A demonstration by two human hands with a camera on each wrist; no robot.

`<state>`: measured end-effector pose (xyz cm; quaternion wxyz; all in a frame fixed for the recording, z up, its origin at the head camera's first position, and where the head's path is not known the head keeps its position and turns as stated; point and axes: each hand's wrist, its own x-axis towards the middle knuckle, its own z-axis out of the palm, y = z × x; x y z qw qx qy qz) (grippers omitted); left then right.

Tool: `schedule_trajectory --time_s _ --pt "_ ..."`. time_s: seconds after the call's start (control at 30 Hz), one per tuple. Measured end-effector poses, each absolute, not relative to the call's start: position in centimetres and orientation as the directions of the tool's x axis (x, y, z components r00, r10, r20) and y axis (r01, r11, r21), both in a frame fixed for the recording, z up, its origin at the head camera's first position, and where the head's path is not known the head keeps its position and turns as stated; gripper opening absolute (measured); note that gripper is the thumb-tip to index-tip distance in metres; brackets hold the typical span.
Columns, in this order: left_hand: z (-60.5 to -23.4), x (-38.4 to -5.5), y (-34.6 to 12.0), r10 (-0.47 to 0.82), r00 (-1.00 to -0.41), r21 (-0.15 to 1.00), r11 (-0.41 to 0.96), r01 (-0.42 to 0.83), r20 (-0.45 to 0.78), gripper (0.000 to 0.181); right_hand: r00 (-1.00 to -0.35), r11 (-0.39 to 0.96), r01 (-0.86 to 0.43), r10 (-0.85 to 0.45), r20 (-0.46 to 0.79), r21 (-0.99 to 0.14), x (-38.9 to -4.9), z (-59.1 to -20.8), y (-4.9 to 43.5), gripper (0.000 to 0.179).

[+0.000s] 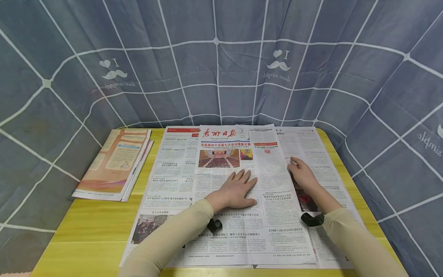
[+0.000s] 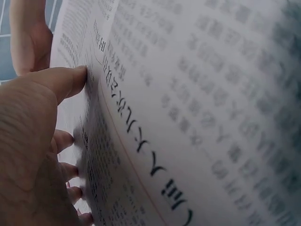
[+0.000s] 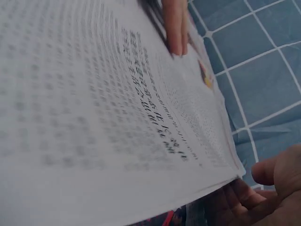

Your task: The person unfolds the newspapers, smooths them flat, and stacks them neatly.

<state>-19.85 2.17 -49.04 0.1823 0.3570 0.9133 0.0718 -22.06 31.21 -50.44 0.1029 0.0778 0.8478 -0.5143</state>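
Observation:
A folded newspaper (image 1: 238, 234) with a red masthead and a meeting-hall photo lies over a wider spread newspaper (image 1: 160, 169). My left hand (image 1: 237, 190) rests flat on the middle of the folded sheet, fingers spread; in the left wrist view its thumb (image 2: 70, 84) and fingertips touch the print. At the right edge of that sheet is my right hand (image 1: 304, 175). The right wrist view has its fingers (image 3: 244, 200) at the raised paper edge, partly hidden below it, and its thumb (image 3: 265, 172) apart from the paper.
A stack of folded orange-and-white papers (image 1: 112, 165) lies on the yellow wooden table (image 1: 93, 227) at the left. A grey-blue curtain (image 1: 235, 69) with white grid lines surrounds the back and both sides. Dark wrist cameras (image 1: 312, 219) sit near the cuffs.

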Motion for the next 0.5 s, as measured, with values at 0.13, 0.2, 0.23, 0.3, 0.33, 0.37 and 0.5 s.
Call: schedule_trajectory --time_s 0.13,0.2,0.23,0.3,0.33,0.37,0.5 --pt "-49.1 -19.9 2.2 0.678 -0.678 0.274 0.735 0.621 -0.283 0.082 -0.961 0.268 0.254 -0.042 -0.274 -0.929 -20.6 -49.9 31.8 0.061" --pt "-49.0 -20.0 2.3 0.676 -0.680 0.278 0.737 0.617 -0.285 0.081 -0.960 0.142 0.253 -0.086 -0.267 -0.957 -20.0 -49.6 32.0 0.057" --pt "-49.0 -20.0 2.3 0.675 -0.681 0.279 0.738 0.614 -0.286 0.081 -0.959 0.072 0.255 -0.112 -0.262 -0.964 -19.7 -49.4 32.1 0.056" --pt "-48.8 -19.9 2.4 0.670 -0.684 0.282 0.742 0.608 -0.289 0.080 -0.955 -0.036 0.261 -0.156 -0.252 -0.965 -19.2 -49.2 32.1 0.055" --pt "-48.8 -19.9 2.4 0.667 -0.686 0.284 0.745 0.604 -0.292 0.079 -0.953 -0.071 0.263 -0.172 -0.248 -0.962 -19.0 -49.0 32.1 0.055" --pt "-48.7 -19.9 2.5 0.664 -0.687 0.289 0.747 0.598 -0.295 0.078 -0.953 -0.089 0.264 -0.180 -0.245 -0.960 -18.8 -48.9 32.1 0.056" --pt "-48.4 -20.0 3.0 0.653 -0.696 0.342 0.754 0.561 -0.297 0.075 -0.949 -0.096 0.264 -0.205 -0.240 -0.960 -18.3 -48.4 31.5 0.060"
